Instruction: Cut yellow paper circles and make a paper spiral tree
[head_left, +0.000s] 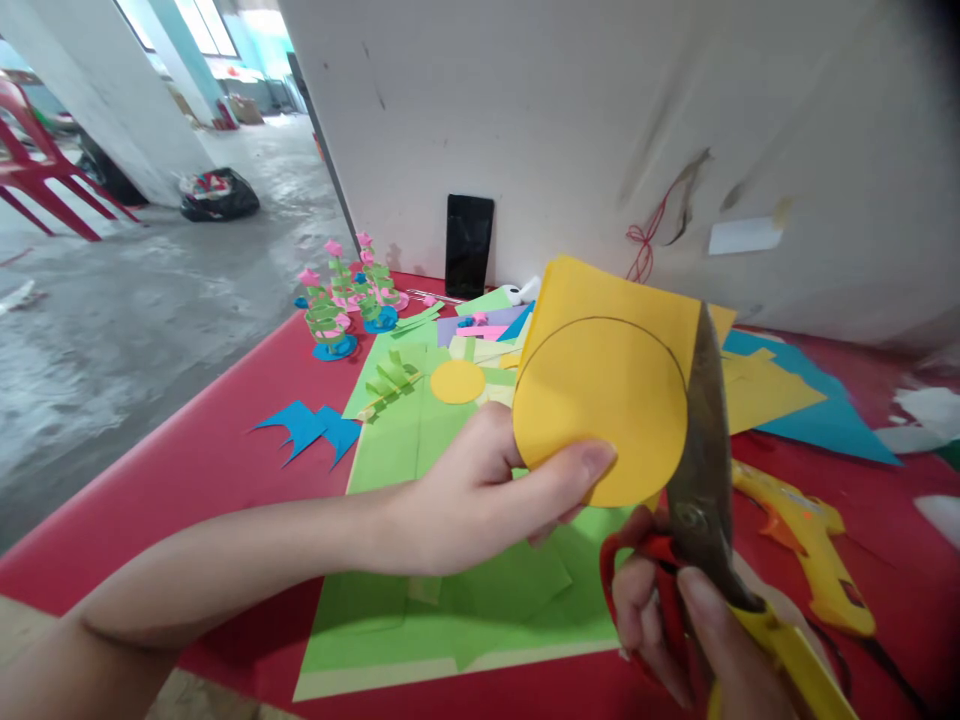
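Note:
My left hand (pixel 502 480) pinches a sheet of yellow paper (pixel 604 405) between thumb and fingers. A pencilled circle is drawn on it, and its lower edge is cut round along that line. In my right hand (pixel 697 610) is a pair of scissors (pixel 701 450) with one red and one yellow handle. The blades lie at the right side of the circle, against the paper. Below my hands is a large green sheet (pixel 495 610). A smaller yellow paper disc (pixel 458 381) rests on it, beside a curled green paper strip (pixel 390 385).
Small paper trees (pixel 328 320) stand at the table's back left, near blue paper cutouts (pixel 309 430). A phone (pixel 469 245) leans on the wall. To the right lie a yellow glue gun (pixel 810 540), yellow scraps (pixel 772 385) and a blue sheet (pixel 825 410).

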